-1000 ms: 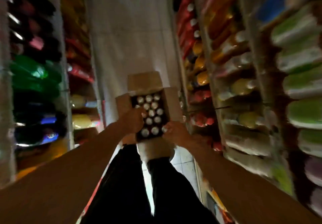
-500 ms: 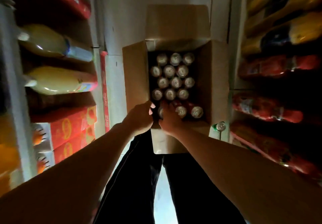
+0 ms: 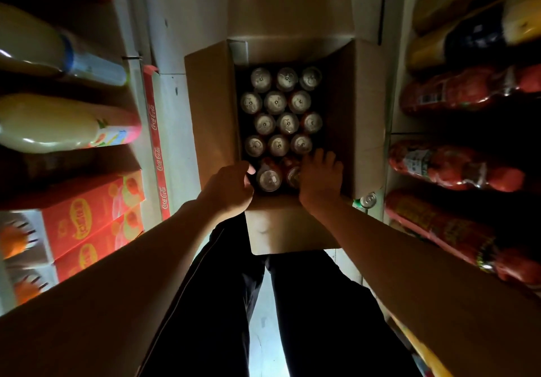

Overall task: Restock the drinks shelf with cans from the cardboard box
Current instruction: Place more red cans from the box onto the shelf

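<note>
An open cardboard box [image 3: 210, 107] stands on the floor [image 3: 181, 25] of a narrow aisle, its four flaps folded outward, directly in front of the person's dark trouser legs [image 3: 210, 303]. Inside, cans [image 3: 275, 102] stand upright in staggered rows of three, silver tops showing, filling the far part of the box up to its far wall. Nearer the person, two red cans [image 3: 268, 176] stand just inside the near wall.

The left hand [image 3: 231, 189] sits at the box's near-left corner, its grip curled over the edge there, the thumb tip touching the side of the left red can. Whether the fingers close on the cardboard or on the can cannot be told. The right hand [image 3: 320, 177] reaches into the near-right part of the box, fingers spread and bent downward over the right red can; the grip lies on that can, but a closed hold is not plain.

A single can [image 3: 368, 200] stands on the floor just beside the box's right flap. Shelves line both sides: pale juice bottles [image 3: 58, 124] and orange cartons [image 3: 87, 215] on the left, wrapped packs of red bottles [image 3: 456, 168] on the right.
</note>
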Motion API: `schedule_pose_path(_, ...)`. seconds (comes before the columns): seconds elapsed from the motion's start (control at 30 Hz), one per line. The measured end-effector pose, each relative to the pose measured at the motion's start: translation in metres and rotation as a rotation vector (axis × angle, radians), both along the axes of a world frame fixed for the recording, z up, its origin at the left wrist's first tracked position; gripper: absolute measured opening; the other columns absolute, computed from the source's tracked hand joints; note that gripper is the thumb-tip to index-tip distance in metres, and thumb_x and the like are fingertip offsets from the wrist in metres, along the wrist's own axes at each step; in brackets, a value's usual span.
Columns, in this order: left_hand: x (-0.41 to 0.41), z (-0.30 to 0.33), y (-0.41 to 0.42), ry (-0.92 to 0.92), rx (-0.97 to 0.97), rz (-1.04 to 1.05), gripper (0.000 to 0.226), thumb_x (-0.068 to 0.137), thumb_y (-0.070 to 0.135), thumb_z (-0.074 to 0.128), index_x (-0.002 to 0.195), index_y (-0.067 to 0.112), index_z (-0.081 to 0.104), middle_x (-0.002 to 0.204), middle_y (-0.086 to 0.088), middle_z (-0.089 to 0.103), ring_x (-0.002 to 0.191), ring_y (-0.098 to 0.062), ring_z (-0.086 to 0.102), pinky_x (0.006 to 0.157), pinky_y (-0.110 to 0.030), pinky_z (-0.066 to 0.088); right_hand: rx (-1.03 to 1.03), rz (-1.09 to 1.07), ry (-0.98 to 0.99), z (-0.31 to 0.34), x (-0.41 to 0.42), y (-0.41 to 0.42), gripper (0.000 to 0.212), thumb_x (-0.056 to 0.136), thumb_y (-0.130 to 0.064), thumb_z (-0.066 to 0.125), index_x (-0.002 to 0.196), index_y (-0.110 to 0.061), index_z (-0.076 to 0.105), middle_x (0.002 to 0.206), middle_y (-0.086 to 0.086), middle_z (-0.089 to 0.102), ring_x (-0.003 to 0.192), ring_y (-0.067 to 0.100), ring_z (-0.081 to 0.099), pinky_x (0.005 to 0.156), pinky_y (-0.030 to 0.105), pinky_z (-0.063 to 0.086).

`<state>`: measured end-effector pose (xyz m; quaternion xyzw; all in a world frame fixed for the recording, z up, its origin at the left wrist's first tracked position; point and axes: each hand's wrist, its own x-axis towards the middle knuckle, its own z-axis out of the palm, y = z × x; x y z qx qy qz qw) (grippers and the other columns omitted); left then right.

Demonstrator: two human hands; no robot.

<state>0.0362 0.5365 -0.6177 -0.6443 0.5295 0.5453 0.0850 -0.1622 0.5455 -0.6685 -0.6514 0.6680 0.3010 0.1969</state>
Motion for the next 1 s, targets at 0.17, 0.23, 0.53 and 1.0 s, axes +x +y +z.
schedule_pose_path(0.17,-0.015,-0.002,-0.008,-0.01,-0.015,-0.046,0.031,0.09,0.012,0.052,0.118,0.021,0.059,0.101,0.0,0.07,0.101,-0.027,0.063,0.091,-0.039,0.051,0.06,0.144,0.013,-0.02,-0.033,0.004,0.048,0.092,-0.006,0.02,0.131,-0.008,0.049,0.13,0.018,0.053,0.121,0.035,0.05,0.098,0.043,0.04)
schedule_pose_path(0.23,-0.016,0.0,-0.007,-0.007,-0.021,-0.06,0.03,0.089,0.013,0.052,0.117,0.022,0.059,0.102,-0.002,0.07,0.103,-0.027,0.063,0.092,-0.039,0.05,0.095,0.181,0.004,-0.013,-0.029,-0.004,0.044,0.093,-0.002,0.025,0.127,-0.006,0.054,0.129,0.018,0.057,0.12,0.035,0.054,0.097,0.043,0.043)
schedule_pose_path(0.53,-0.053,0.121,-0.038,0.22,-0.076,-0.195,0.076,0.06,0.038,0.072,0.13,0.017,0.053,0.12,-0.006,0.061,0.111,-0.024,0.06,0.098,-0.04,0.049,-0.077,-0.447,-0.431,0.203,-0.065,-0.031,0.06,0.053,-0.056,0.076,0.099,-0.018,0.067,0.099,0.007,0.071,0.094,0.029,0.067,0.078,0.032,0.052)
schedule_pose_path(1.0,-0.218,0.591,-0.13,0.826,-0.335,-0.483,0.062,0.059,0.019,0.091,0.116,0.018,0.066,0.105,-0.006,0.074,0.102,-0.023,0.07,0.09,-0.051,0.056,-0.876,-0.968,-1.19,0.703,-0.141,-0.009,0.076,0.055,-0.043,0.091,0.123,-0.038,0.057,0.111,-0.009,0.072,0.104,0.01,0.068,0.093,0.038,0.055)
